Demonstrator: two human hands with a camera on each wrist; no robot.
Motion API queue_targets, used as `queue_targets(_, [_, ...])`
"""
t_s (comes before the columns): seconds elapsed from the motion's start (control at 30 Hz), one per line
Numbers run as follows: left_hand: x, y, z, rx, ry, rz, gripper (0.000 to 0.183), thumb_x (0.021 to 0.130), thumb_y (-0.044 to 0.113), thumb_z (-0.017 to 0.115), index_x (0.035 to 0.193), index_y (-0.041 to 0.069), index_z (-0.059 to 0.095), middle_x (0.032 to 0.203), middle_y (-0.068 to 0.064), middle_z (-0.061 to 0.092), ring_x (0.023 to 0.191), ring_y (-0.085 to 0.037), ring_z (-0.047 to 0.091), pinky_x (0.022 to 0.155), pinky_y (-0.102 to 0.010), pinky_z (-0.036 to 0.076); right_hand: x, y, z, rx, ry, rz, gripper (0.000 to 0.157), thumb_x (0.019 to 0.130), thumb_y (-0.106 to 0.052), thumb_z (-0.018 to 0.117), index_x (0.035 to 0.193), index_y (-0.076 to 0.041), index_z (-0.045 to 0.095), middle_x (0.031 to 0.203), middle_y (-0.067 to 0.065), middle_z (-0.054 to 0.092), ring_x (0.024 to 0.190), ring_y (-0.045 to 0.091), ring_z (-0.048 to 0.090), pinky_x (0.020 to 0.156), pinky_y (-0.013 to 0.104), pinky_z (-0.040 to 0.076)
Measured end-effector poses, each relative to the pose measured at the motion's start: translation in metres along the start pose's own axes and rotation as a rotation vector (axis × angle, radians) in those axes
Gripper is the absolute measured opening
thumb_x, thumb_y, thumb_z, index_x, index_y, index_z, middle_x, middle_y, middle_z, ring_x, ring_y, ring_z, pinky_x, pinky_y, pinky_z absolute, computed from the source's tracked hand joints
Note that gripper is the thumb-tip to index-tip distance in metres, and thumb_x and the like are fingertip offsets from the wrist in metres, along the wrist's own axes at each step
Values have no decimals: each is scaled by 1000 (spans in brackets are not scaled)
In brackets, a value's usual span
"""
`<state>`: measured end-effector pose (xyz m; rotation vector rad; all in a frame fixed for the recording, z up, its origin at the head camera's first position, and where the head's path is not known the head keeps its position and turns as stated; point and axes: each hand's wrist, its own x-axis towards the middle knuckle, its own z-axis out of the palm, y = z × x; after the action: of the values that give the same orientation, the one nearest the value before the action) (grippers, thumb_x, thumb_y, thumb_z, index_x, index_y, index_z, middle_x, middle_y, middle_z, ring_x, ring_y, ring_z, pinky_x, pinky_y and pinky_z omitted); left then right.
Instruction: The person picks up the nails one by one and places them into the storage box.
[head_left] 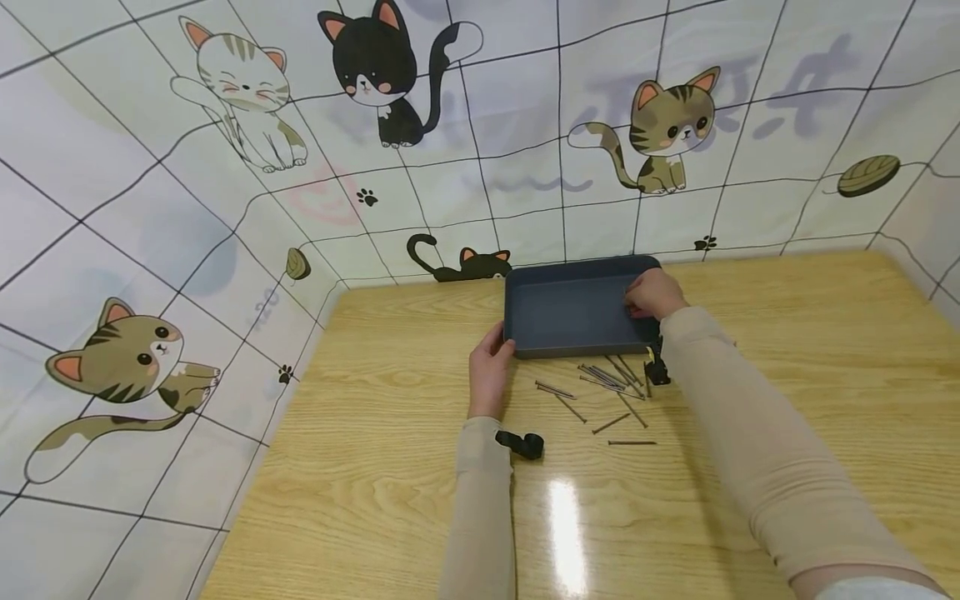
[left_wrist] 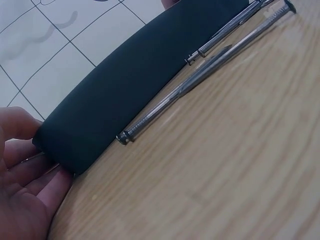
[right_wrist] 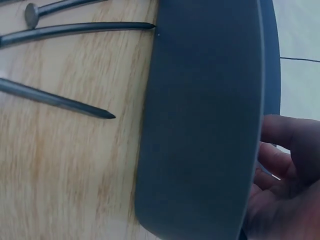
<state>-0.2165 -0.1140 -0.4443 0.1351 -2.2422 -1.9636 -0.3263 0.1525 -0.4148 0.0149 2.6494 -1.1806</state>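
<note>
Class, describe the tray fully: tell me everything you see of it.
The tray is a dark blue-grey rectangle with rounded corners, a flat floor and low sides. Its surface looks smooth; whether metal or plastic is unclear. It lies open side up on the wooden table, close to the patterned wall, with nails along its near side. The left hand holds its near left corner. The right hand is at its right end; whether it touches is unclear.

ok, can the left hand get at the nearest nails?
Likely yes: only bare table shows between the left hand and those nails, though it may need to release the tray.
</note>
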Motion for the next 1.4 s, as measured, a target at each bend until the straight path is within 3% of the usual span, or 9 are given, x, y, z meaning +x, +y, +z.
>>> queue_targets(0.4, [0, 3, 1, -1, -2, 4, 41, 90, 10, 51, 130, 3, 45, 129, -12, 48, 119, -22, 43, 95, -33, 37, -8, -7, -3, -194, 43, -47, 27, 81, -8, 60, 102, 9, 63, 97, 23, 62, 68, 25, 60, 73, 44, 47])
queue_targets(0.7, [-1, 3, 2, -6, -9, -20, 42, 91, 11, 50, 131, 3, 44, 130, -12, 47, 119, -20, 43, 95, -32, 37, -9, -5, -1, -259, 30, -49, 28, 82, -11, 59, 102, 8, 64, 105, 25, 59, 86, 35, 57, 75, 47, 46])
queue_targets(1.03, [-2, 2, -1, 3, 7, -18, 43, 90, 12, 51, 131, 3, 44, 130, -13, 47, 119, -22, 43, 95, -33, 37, -9, -4, -5, -190, -13, -103, 33, 85, -6, 47, 112, 10, 57, 102, 25, 61, 70, 26, 64, 80, 46, 46])
queue_targets(1.2, [0, -1, -1, -28, -5, -28, 43, 90, 10, 52, 131, 3, 44, 129, -13, 47, 119, -22, 43, 95, -35, 37, -11, -1, -9, -160, -26, -117, 34, 88, -10, 44, 111, 12, 57, 89, 21, 64, 71, 28, 62, 82, 49, 43])
queue_targets(1.4, [10, -22, 0, -14, 19, -17, 42, 89, 15, 54, 130, 10, 48, 128, -5, 50, 117, -13, 44, 94, -30, 38, -17, -5, -17, 20, -84, -146, 35, 92, -12, 42, 118, 10, 50, 101, 26, 59, 82, 31, 61, 74, 42, 50])
